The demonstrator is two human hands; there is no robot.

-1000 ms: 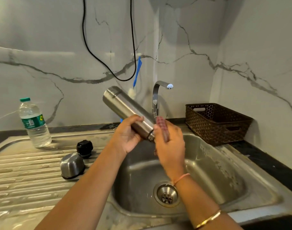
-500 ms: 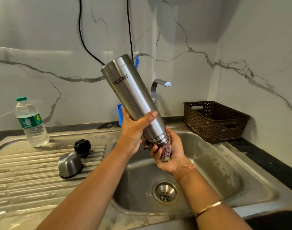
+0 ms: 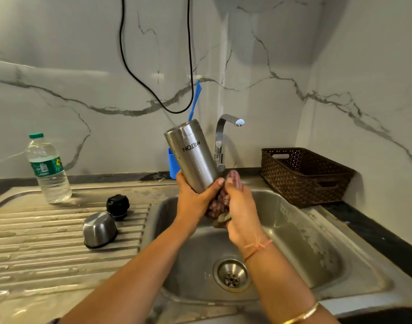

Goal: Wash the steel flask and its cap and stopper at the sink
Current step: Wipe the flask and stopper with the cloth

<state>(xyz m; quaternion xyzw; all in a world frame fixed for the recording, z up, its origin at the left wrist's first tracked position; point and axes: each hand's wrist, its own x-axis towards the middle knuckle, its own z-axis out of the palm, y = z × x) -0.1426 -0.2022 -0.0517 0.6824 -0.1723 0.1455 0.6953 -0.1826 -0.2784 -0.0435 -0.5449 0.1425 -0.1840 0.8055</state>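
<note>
The steel flask [image 3: 193, 154] is upside down over the sink basin [image 3: 294, 235], its base tilted up and to the left. My left hand [image 3: 193, 199] grips its lower body near the neck. My right hand [image 3: 240, 206] holds a reddish-brown scrub pad [image 3: 220, 204] pressed against the flask's mouth end, which the pad and fingers hide. The steel cap [image 3: 99, 229] lies on the ribbed drainboard [image 3: 48, 249] to the left. The black stopper [image 3: 118, 206] stands just behind the cap.
The tap [image 3: 225, 136] rises behind the flask; no water runs. A plastic water bottle [image 3: 48, 169] stands at the drainboard's back left. A brown woven basket [image 3: 303, 176] sits on the right counter. A blue holder with a brush [image 3: 195, 99] and a black cable [image 3: 139, 78] are at the wall.
The flask has dropped lower and tipped more upright. My right hand has turned from cupping under the mouth to wrapping the pad around the neck end.
</note>
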